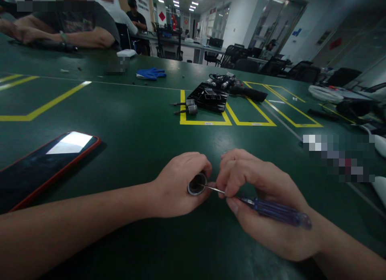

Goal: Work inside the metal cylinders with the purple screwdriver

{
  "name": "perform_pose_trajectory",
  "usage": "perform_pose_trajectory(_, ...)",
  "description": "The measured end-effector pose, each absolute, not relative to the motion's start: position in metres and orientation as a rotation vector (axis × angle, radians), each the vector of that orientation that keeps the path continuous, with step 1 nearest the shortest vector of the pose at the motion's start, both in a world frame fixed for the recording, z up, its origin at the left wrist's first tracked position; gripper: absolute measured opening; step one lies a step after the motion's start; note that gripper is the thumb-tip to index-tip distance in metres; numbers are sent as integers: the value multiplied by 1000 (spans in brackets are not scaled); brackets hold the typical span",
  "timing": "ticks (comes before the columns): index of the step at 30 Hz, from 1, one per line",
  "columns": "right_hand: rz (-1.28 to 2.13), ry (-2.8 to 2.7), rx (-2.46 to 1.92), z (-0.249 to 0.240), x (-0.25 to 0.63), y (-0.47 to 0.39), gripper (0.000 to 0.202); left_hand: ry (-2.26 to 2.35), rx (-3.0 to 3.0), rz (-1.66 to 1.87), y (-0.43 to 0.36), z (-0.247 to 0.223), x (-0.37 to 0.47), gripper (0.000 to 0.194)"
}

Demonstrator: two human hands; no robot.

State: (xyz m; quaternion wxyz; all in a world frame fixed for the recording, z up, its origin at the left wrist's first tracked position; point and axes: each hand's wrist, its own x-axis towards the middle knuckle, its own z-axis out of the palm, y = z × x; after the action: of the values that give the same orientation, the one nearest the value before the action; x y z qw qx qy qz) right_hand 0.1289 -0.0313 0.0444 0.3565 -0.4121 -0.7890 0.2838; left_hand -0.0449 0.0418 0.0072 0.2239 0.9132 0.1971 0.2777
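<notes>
My left hand [181,185] is wrapped round a small hollow cylinder with a metal rim [197,184], its open end facing me. Most of the cylinder is hidden by the fingers. In my right hand [265,199] is a screwdriver with a clear bluish-purple handle [280,212]. Thumb and fingers pinch it near the shaft, and the handle lies across the palm. The thin metal shaft points left, its tip at the mouth of the cylinder; whether it touches the inside I cannot tell.
A phone in a red case [51,163] lies at left. Ahead, inside yellow tape, are two small motor-like parts [189,110], a black packet [208,97] and a black tool with cables [250,91]. A blue glove [152,73] lies farther back. A person [75,28] sits across the table.
</notes>
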Motion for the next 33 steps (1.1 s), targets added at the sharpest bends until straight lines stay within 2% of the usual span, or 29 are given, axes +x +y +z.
perform_pose_trajectory(11,802,-1965,-1046,47,132,-28,23,451,2573,742,43,6,-45,8)
perform_pose_trajectory(20,1128,-1669,-1008,41,135,-20,8,462,2559,752,42,5,-45,8)
perform_pose_trajectory(23,1066,-1681,-1002,44,135,-23,10,460,2556,759,43,5,-45,9)
perform_pose_trajectory(29,714,-1912,-1017,48,130,-29,20,447,2558,770,46,5,-44,11)
perform_pose_trajectory(33,664,-1993,-979,45,128,-27,23,457,2548,772,45,5,-43,8)
